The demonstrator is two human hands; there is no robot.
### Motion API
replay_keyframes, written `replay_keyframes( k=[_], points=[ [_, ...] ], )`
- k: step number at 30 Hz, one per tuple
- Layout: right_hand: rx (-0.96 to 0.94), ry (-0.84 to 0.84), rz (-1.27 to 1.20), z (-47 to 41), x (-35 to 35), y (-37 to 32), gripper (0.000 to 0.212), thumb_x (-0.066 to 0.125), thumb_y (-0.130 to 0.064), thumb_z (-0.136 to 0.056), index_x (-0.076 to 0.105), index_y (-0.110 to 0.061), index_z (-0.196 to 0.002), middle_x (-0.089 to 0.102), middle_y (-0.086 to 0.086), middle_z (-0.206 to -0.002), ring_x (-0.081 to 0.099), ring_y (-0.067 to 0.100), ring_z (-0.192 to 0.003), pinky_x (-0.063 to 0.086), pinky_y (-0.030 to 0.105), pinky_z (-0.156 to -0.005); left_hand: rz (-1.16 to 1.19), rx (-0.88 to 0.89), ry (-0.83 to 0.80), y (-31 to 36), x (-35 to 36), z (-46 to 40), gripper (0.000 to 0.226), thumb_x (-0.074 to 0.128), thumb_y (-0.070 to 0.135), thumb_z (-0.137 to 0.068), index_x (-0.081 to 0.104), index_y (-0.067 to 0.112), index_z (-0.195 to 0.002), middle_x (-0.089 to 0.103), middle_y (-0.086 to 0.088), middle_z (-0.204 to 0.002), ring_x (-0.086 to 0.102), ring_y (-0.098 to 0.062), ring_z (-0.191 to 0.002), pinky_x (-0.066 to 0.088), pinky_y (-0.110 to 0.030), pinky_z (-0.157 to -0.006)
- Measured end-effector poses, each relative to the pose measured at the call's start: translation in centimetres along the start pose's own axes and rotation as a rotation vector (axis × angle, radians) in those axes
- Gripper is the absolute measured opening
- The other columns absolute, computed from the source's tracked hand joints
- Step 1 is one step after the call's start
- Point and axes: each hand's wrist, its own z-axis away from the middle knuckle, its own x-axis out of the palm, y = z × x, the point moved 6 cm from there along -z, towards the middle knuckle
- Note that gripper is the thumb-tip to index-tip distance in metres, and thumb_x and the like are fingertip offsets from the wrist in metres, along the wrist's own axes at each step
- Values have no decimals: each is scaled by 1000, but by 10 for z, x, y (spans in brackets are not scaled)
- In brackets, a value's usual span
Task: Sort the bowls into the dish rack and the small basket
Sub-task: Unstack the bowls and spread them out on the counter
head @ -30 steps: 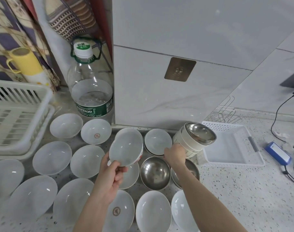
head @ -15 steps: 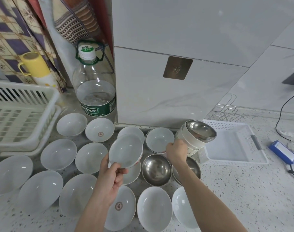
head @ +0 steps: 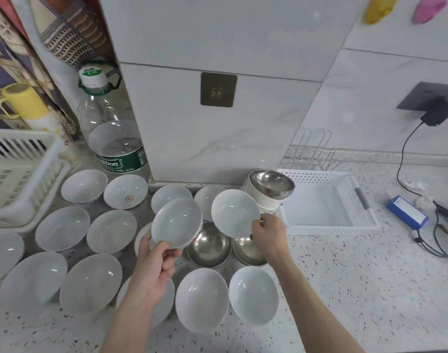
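My left hand (head: pixel 156 266) grips a white bowl (head: pixel 176 223) by its near rim, tilted above the counter. My right hand (head: pixel 267 231) pinches the rim of a second white bowl (head: pixel 235 213), lifted and tilted beside the first. Behind it a stack of cream cups topped by a steel bowl (head: pixel 271 186) leans at the small white basket's (head: pixel 329 225) left edge. Two steel bowls (head: pixel 208 247) sit under the held bowls. Several white bowls (head: pixel 112 230) cover the counter. The cream dish rack (head: pixel 19 174) stands at far left.
A large water bottle (head: pixel 113 138) stands behind the bowls, by a white tiled pillar. A yellow mug (head: pixel 24 103) sits behind the rack. A blue box (head: pixel 406 212), cables and a wall plug lie at right. A wire rack (head: pixel 312 154) is behind the basket.
My right hand has left the cup stack and picked up a white bowl from beside it. My left hand keeps its bowl, shifted slightly right.
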Motion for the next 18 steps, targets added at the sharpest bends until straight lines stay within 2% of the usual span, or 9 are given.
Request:
replay_keyframes(
  k=[3, 5, 8, 10, 14, 18],
  points=[
    [3, -24, -59, 11, -26, 24, 19, 44, -7, -82, 46, 4, -66, 49, 15, -59, 45, 21, -57, 34, 31, -53, 40, 5, 31, -16, 15, 9, 39, 45, 0, -96, 50, 22, -128, 60, -9, -57, 33, -4, -33, 25, -14, -28],
    [14, -43, -111, 17, -46, 44, 19, 44, -6, -82, 44, 6, -67, 45, 8, -55, 42, 19, -55, 30, 30, -51, 51, 14, 62, -29, 29, 16, 35, 45, 1, -95, 49, 21, -123, 60, -7, -54, 32, -3, -33, 23, -14, -28],
    [25, -22, -113, 17, -79, 77, 20, 44, -6, -84, 51, 8, -72, 48, 2, -51, 43, 19, -52, 30, 25, -44, 52, 27, 97, -47, 53, 26, 30, 44, 0, -96, 52, 24, -112, 60, -6, -52, 32, -3, -32, 22, -13, -27],
    [21, -2, -84, 15, -98, 99, 21, 44, -6, -87, 55, 7, -74, 51, 4, -54, 44, 19, -52, 30, 24, -44, 53, 28, 110, -59, 70, 32, 30, 43, -1, -95, 53, 25, -106, 61, -6, -52, 34, -2, -32, 21, -13, -28],
    [32, 17, 32, 9, -118, 136, 24, 43, -8, -91, 53, 8, -76, 51, 11, -62, 40, 21, -55, 30, 28, -51, 72, 22, 110, -81, 94, 41, 36, 42, -3, -94, 52, 21, -119, 59, -7, -54, 33, -3, -33, 22, -13, -27],
    [28, -3, 89, 3, -121, 158, 26, 43, -7, -93, 46, -4, -67, 47, 6, -60, 39, 18, -54, 29, 27, -50, 61, 8, 125, -96, 109, 48, 43, 44, -2, -94, 49, 22, -129, 60, -7, -54, 33, -4, -36, 24, -14, -29]
  ],
)
